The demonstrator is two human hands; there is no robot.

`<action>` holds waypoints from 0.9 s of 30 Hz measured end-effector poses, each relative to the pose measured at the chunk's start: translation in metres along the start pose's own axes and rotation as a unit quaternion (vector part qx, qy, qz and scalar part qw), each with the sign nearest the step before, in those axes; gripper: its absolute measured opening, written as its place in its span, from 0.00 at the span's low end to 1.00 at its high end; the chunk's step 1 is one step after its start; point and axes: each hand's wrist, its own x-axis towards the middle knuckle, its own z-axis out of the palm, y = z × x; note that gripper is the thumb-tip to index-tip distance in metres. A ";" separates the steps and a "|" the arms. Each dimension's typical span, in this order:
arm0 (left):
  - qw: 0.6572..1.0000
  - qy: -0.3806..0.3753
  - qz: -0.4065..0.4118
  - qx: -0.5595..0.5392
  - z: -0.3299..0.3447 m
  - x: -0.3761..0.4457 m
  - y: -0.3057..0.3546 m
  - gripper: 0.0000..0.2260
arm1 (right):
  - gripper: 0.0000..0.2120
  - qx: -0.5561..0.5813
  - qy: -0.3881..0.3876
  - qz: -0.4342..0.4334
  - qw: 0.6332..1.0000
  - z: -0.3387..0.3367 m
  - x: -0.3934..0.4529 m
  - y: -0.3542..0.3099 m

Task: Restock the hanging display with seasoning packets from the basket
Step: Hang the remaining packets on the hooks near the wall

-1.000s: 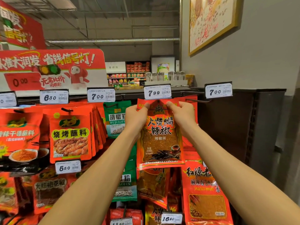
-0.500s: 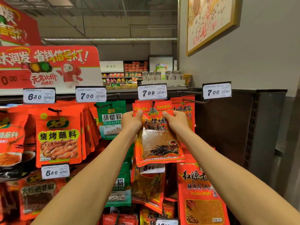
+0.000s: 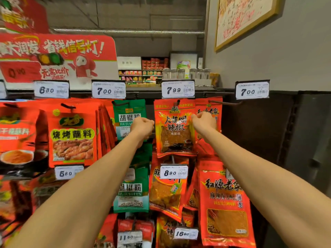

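Note:
A red chili powder packet point(image 3: 174, 129) hangs on the hook point(image 3: 178, 102) under the 7.99 price tag point(image 3: 177, 89). My left hand point(image 3: 142, 127) sits just off the packet's left edge, fingers loosely curled, with nothing in it. My right hand point(image 3: 204, 120) is at the packet's upper right edge, and its curled fingertips pinch that edge. Behind the right hand hangs another red packet point(image 3: 210, 108). The basket is out of view.
Rows of hanging packets fill the display: orange barbecue dip packets point(image 3: 72, 136) at left, green pepper packets point(image 3: 129, 113) beside my left hand, more red packets point(image 3: 226, 203) below. A bare hook point(image 3: 225, 103) sticks out under the right 7.00 tag point(image 3: 252, 90). A dark panel point(image 3: 286, 140) stands at right.
The chili packet went from held in front of the display onto the 7.99 hook. Both hands slid down from its top corners to its sides, and the left hand let go.

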 end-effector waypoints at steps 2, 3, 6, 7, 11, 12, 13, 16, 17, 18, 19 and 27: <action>0.999 0.002 0.039 0.002 -0.017 -0.016 0.001 0.08 | 0.12 0.013 0.035 -0.025 0.999 -0.008 -0.019 0.004; 0.999 -0.013 0.052 -0.010 -0.026 -0.024 0.002 0.07 | 0.11 0.028 0.043 -0.037 0.998 -0.012 -0.030 0.005; 0.994 -0.069 0.062 -0.066 -0.055 -0.054 0.004 0.07 | 0.12 0.145 -0.008 -0.028 0.989 -0.025 -0.072 -0.001; 0.991 -0.085 0.065 -0.076 -0.065 -0.066 0.003 0.07 | 0.11 0.197 -0.041 -0.018 0.979 -0.029 -0.089 -0.002; 0.985 -0.113 0.058 -0.118 -0.104 -0.116 -0.024 0.06 | 0.08 0.272 -0.111 -0.004 0.956 -0.039 -0.161 -0.002; 0.983 -0.117 0.049 -0.132 -0.112 -0.128 -0.036 0.06 | 0.08 0.284 -0.116 0.003 0.952 -0.039 -0.179 0.002; 0.981 -0.121 0.039 -0.146 -0.120 -0.140 -0.050 0.07 | 0.08 0.297 -0.120 0.016 0.947 -0.038 -0.197 0.007; 0.981 -0.134 -0.006 -0.143 -0.138 -0.178 -0.104 0.08 | 0.11 0.311 -0.143 0.078 0.937 -0.026 -0.250 0.033; 0.981 -0.135 -0.029 -0.133 -0.142 -0.190 -0.125 0.09 | 0.12 0.306 -0.152 0.100 0.935 -0.019 -0.267 0.046; 0.981 -0.132 -0.056 -0.127 -0.145 -0.202 -0.147 0.09 | 0.11 0.300 -0.163 0.121 0.932 -0.011 -0.284 0.060; 0.980 -0.128 -0.087 -0.123 -0.146 -0.213 -0.171 0.09 | 0.11 0.292 -0.175 0.145 0.929 -0.002 -0.300 0.075; 0.934 -0.066 -0.344 -0.077 -0.141 -0.308 -0.344 0.11 | 0.13 0.179 -0.307 0.316 0.880 0.089 -0.425 0.204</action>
